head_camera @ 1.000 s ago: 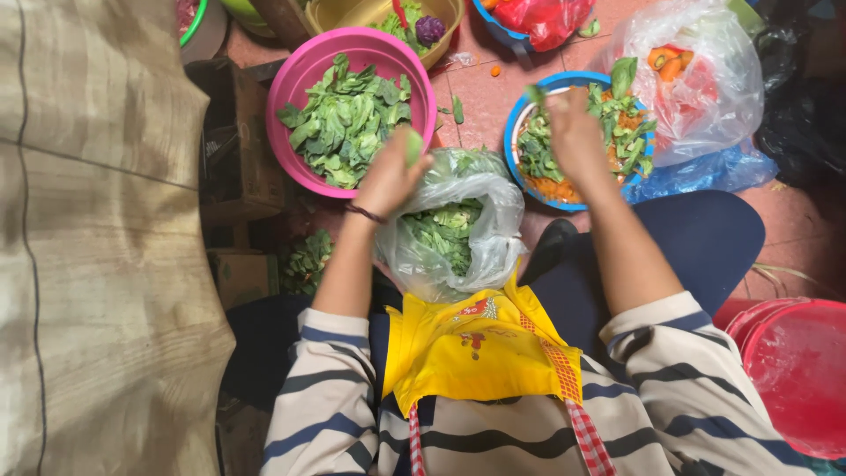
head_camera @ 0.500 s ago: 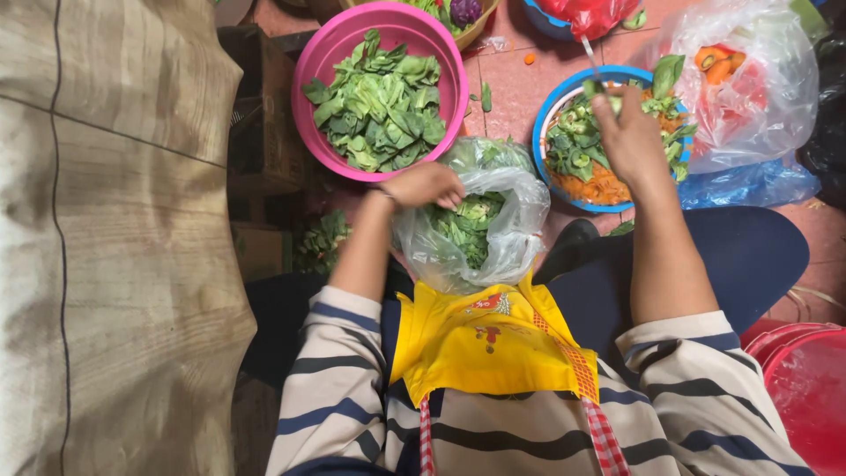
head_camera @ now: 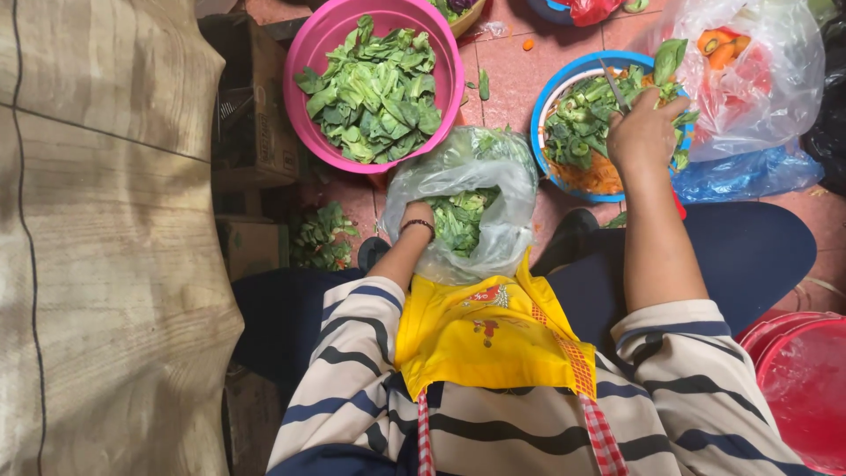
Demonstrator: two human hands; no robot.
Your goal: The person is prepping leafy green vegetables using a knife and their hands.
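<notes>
My left hand (head_camera: 414, 214), with a dark band on its wrist, reaches into a clear plastic bag (head_camera: 493, 176) of green leaves between my knees; the bag hides its fingers. Above the bag stands a pink bowl (head_camera: 304, 115) piled with cut green leaves (head_camera: 374, 92). My right hand (head_camera: 643, 132) is closed over a blue bowl (head_camera: 539, 119) of green stems and orange scraps, and a thin knife blade (head_camera: 614, 91) sticks up out of its fist.
A tan sack (head_camera: 106, 247) fills the left side, with cardboard boxes (head_camera: 256, 150) beside it. A clear bag of carrots (head_camera: 749, 79) lies at the top right on blue plastic. A red bucket (head_camera: 797, 388) stands at the lower right. Loose greens (head_camera: 322, 236) lie on the floor.
My left hand has come back from the pink bowl's rim and gone down into the plastic bag. My right hand has stayed over the blue bowl.
</notes>
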